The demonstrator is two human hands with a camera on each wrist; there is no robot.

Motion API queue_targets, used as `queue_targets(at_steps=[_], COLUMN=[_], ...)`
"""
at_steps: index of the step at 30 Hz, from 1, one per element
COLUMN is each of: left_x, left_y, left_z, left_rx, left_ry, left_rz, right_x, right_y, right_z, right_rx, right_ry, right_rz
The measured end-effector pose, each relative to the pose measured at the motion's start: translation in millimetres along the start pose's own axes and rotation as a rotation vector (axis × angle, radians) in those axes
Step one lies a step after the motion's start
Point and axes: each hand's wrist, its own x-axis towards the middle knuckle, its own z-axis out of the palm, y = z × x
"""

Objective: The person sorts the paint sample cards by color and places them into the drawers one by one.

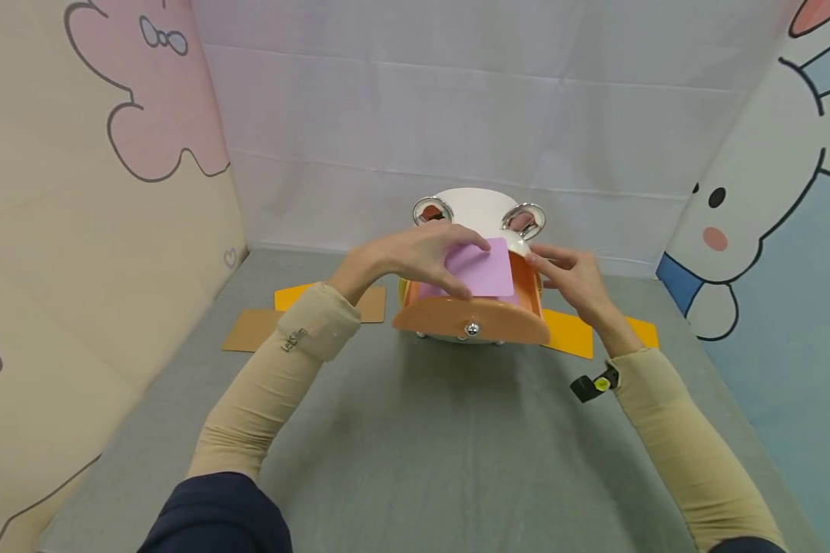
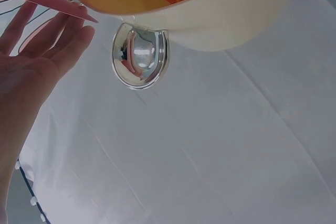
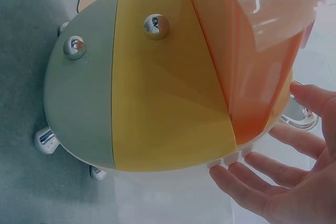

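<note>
A rounded white cabinet [image 1: 472, 206] with shiny silver ears stands towards the back of the table. Its orange top drawer [image 1: 436, 319] is pulled out towards me; the yellow drawer [image 3: 168, 87] and green drawer [image 3: 79, 103] below are closed. My left hand [image 1: 415, 253] holds a purple card [image 1: 483, 270] tilted over the orange drawer, thumb near its lower edge and fingers near its top. More purple shows low in the drawer, behind the card. My right hand [image 1: 576, 283] touches the cabinet's right side near the rim, thumb and fingers spread and fairly straight.
Brown sheets [image 1: 249, 330] and a yellow sheet [image 1: 293, 296] lie left of the cabinet. More yellow sheets [image 1: 567, 335] lie to its right. A white cloth wall [image 1: 387, 123] rises behind the table, with printed side walls. A black strap [image 1: 586, 388] hangs at the right wrist.
</note>
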Motion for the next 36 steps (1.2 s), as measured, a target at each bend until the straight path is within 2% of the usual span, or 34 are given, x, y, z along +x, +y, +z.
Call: queue_targets(at_steps=[15, 21, 23, 25, 28, 30, 33, 36], left_x=[-5.5, -10.0, -14.2, -19.4, -29.2, -36.2, -47.0, -56.3], left_y=[-2.6, -3.3, 0.2, 6.0, 18.3, 27.3, 40.5, 50.7], left_z=[1.3, 0.3, 2.1, 6.7, 17.6, 26.8, 41.7, 60.8], left_rx=[-0.004, -0.002, 0.006, 0.013, 0.006, -0.028, -0.119, -0.300], left_ry=[-0.010, 0.050, 0.093, 0.169, 0.344, 0.468, 0.587, 0.623], left_rz=[0.035, 0.109, 0.104, 0.093, 0.097, 0.137, 0.203, 0.226], right_x=[-1.8, -2.6, -2.0, -2.0, -1.7, -1.4, -1.0, -1.2], right_y=[-2.6, -3.4, -3.0, -3.0, -3.1, -3.1, -2.1, -1.1], right_z=[2.0, 3.1, 2.8, 2.6, 2.0, 1.8, 1.5, 1.6], right_rx=[-0.002, -0.007, -0.015, -0.012, -0.013, -0.008, -0.007, -0.005], right_ry=[0.007, 0.008, 0.007, 0.010, 0.007, 0.008, 0.010, 0.013], right_rz=[0.008, 0.016, 0.008, 0.006, -0.008, -0.010, -0.017, -0.020])
